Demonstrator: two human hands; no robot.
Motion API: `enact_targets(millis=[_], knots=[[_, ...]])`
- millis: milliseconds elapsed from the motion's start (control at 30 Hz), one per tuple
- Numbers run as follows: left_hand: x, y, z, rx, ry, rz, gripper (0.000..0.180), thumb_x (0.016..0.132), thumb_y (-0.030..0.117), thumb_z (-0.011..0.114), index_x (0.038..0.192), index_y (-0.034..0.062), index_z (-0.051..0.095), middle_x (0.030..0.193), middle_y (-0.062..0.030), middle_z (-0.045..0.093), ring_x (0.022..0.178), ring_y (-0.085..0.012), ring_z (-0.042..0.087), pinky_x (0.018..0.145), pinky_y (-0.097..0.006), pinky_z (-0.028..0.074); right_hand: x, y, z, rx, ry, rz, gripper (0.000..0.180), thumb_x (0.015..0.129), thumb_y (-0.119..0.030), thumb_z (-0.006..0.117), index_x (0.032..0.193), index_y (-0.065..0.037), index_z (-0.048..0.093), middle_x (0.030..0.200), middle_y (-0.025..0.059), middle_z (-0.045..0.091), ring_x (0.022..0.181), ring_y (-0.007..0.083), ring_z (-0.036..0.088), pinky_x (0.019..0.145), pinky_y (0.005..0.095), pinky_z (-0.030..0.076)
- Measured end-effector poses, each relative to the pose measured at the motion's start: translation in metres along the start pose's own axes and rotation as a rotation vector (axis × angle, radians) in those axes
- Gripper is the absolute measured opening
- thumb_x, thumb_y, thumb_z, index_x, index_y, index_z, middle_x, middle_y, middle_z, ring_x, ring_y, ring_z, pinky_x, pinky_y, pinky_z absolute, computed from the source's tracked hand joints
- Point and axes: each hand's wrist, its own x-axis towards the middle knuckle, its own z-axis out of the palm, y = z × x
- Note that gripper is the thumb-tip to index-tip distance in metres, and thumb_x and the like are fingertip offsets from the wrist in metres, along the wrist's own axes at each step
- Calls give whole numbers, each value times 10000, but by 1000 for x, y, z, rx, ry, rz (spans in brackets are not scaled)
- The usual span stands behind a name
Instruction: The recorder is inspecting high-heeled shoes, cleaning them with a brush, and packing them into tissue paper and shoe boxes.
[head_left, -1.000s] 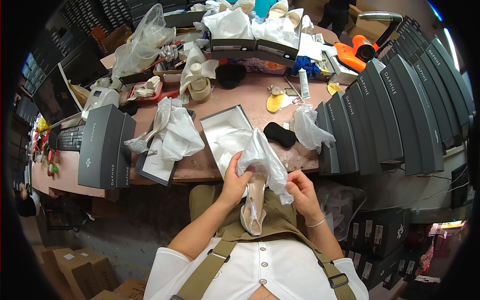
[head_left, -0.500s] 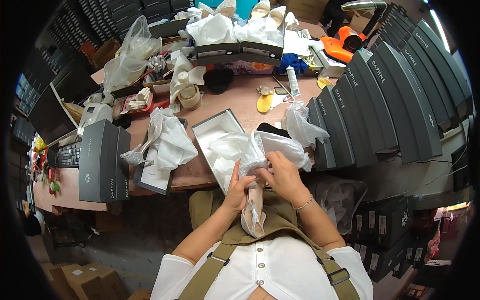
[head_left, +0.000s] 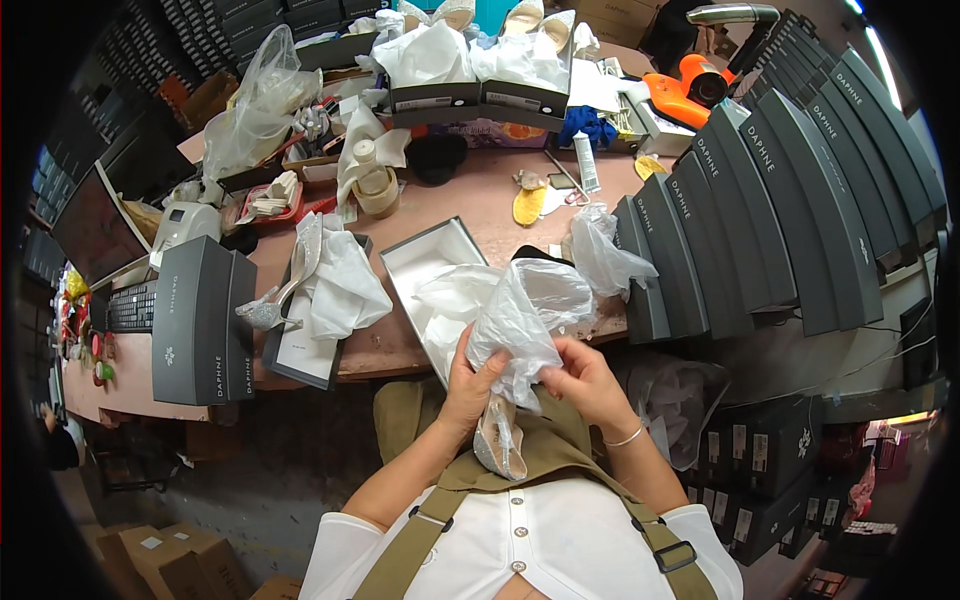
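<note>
A glittery silver shoe (head_left: 500, 445) points its toe toward me over my lap. Its other end is hidden under a thin, crinkled white wrapping sheet (head_left: 518, 330). My left hand (head_left: 468, 388) is closed around the covered part of the shoe, with the thumb on the sheet. On the right side, my right hand (head_left: 592, 385) pinches the sheet's lower edge. Just beyond both hands lies an open grey shoebox (head_left: 435, 245) with white paper inside.
Left of it, another shoebox (head_left: 325, 368) carries a silver high-heeled shoe (head_left: 265, 312) and white paper (head_left: 345, 290). Closed shoeboxes (head_left: 185, 330) stand farther left. A long row of grey shoeboxes (head_left: 770, 220) lines the right. A clear plastic bag (head_left: 610, 250) lies beside that row.
The white sheet now spreads wider over the shoe and drapes down between my hands. My right hand has moved slightly right and down, away from the shoe, pulling the sheet's edge.
</note>
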Motion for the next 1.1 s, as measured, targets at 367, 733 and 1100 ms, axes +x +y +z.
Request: enact_targets(millis=[367,733,1100], knots=[[-5,12,6,142,43,65,478,855,60,640,1292,36,449,1139,-67,579,1014,-143,560,899,-290,457,17,42,24,-139,325,-198,420,816,-69,626,1196,-2,459,984,70,588,877,104,556,744,254,469],[7,14,-40,204,-44,-5,513,872,91,625,1340,24,425,1163,-42,564,1047,-118,525,939,-274,406,-22,40,-31,-327,276,-202,263,787,-20,580,1049,-9,565,999,119,612,902,186,627,753,299,493],[-12,30,-39,200,-273,-183,783,794,85,732,1449,66,302,1339,-42,463,1226,-153,435,1046,-304,324,42,-34,-23,-731,160,-494,142,840,-82,634,954,0,653,872,188,653,813,342,640,702,372,498]])
